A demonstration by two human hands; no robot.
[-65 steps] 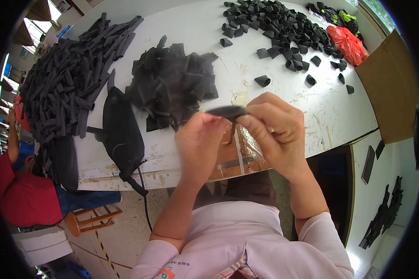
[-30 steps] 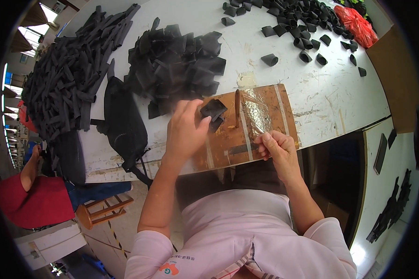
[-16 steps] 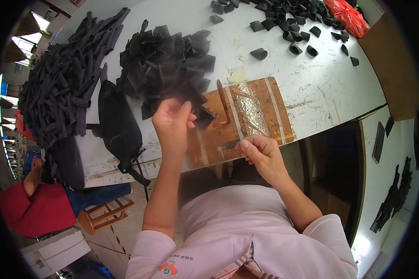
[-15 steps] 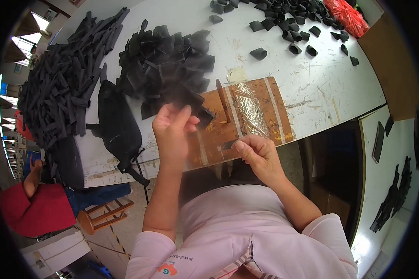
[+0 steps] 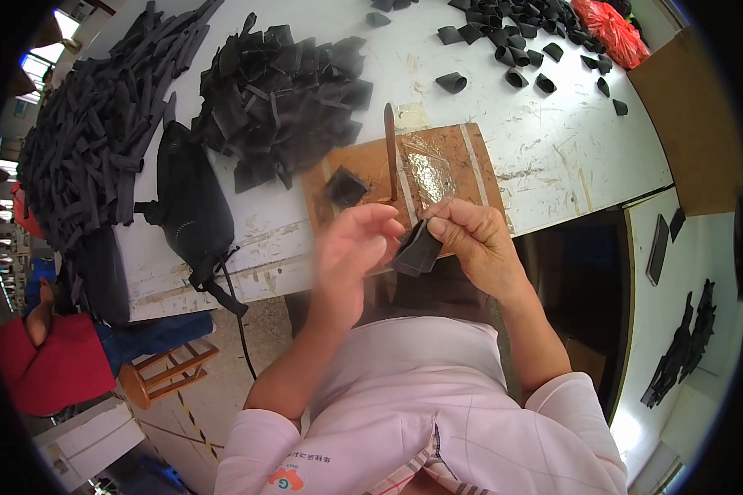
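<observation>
Between the thumb and fingers of my right hand point(image 5: 480, 243) is a folded black fabric piece point(image 5: 418, 249), its layers hanging down over the table's front edge. Just left of it is my left hand point(image 5: 355, 252), slightly blurred, with curled fingers and thumb apart and nothing visible between them. Both hands are by the near edge of a brown board point(image 5: 487, 177) with tape strips and a shiny patch. A slim brown upright blade-like tool point(image 5: 390, 153) stands on the board. One loose black piece point(image 5: 347, 187) lies on the board's left part.
Beyond the board is a heap of flat black pieces point(image 5: 281, 99); further left lie dark strips point(image 5: 91, 124) and a black bag-like item point(image 5: 191, 194). Rolled black loops point(image 5: 512, 33) are scattered at the far right near a red plastic bag point(image 5: 611, 33). Cardboard point(image 5: 689, 124) borders the right.
My left hand has moved from the heap's edge down and right, toward my right hand. A folded black piece now shows in my right hand, and a loose one lies on the board.
</observation>
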